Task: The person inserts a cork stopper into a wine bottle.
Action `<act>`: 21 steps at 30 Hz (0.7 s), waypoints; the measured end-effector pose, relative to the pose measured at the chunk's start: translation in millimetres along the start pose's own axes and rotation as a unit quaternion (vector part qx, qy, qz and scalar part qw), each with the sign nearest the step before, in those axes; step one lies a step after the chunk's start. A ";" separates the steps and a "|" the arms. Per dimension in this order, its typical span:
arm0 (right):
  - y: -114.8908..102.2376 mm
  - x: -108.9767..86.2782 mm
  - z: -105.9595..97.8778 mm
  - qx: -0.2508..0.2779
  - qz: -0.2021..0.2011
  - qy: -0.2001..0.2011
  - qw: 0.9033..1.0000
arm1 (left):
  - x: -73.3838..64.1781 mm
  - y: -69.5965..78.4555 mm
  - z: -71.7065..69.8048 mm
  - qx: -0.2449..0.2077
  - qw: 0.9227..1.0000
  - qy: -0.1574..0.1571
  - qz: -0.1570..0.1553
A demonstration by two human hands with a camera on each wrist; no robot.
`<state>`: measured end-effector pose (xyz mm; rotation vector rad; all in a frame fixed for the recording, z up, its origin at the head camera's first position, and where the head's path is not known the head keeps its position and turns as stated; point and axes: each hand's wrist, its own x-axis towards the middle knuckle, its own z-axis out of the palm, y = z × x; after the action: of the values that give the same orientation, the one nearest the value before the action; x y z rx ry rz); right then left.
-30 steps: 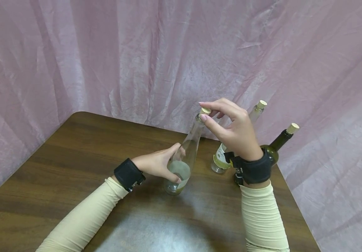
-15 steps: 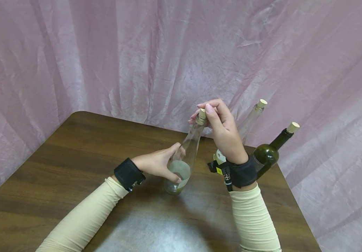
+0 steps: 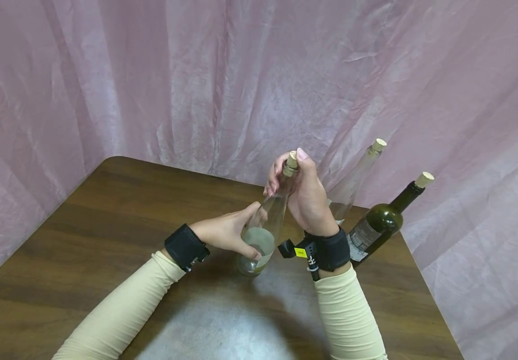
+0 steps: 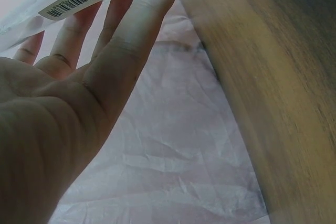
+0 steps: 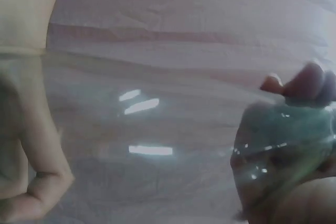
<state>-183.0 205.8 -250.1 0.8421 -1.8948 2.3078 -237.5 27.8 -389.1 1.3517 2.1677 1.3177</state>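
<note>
A clear glass bottle (image 3: pixel 273 212) stands on the wooden table, with a cork (image 3: pixel 292 160) in its mouth. My left hand (image 3: pixel 224 231) holds the bottle low on its body, thumb and fingers on either side; in the left wrist view its fingers (image 4: pixel 126 40) reach round by a label with a barcode (image 4: pixel 71 3). Around the neck curl the fingers of my right hand (image 3: pixel 310 200), the thumb beside the cork. In the right wrist view, the bottle's see-through wall (image 5: pixel 147 77) fills the middle, with bent right fingers (image 5: pixel 50 182) at the left edge.
Right of my right hand stand a second clear bottle (image 3: pixel 353 180), partly hidden, and a dark green wine bottle (image 3: pixel 385 217). Both have corks in their necks. A pink curtain (image 3: pixel 195 90) hangs behind the table (image 3: pixel 83 240).
My right hand has gone from pinching the cork, past its side, down to wrap the bottle's neck. The right forearm has shifted left. My left hand stays on the bottle.
</note>
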 end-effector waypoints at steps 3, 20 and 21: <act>1.5 0.2 3.1 0.012 -0.013 0.010 1.000 | 1.0 -0.1 0.4 0.002 1.000 0.000 0.004; 41.5 -17.4 11.7 -0.154 -0.146 0.093 0.973 | -6.9 -2.6 2.3 -0.012 1.000 0.008 -0.011; 44.8 -19.1 12.6 -0.161 -0.152 0.094 0.971 | -8.2 -2.7 2.4 -0.016 1.000 0.010 -0.009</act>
<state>-178.1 188.6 -297.1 0.7775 -1.8386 1.7742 -233.3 22.0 -394.4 1.3102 2.1565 1.3594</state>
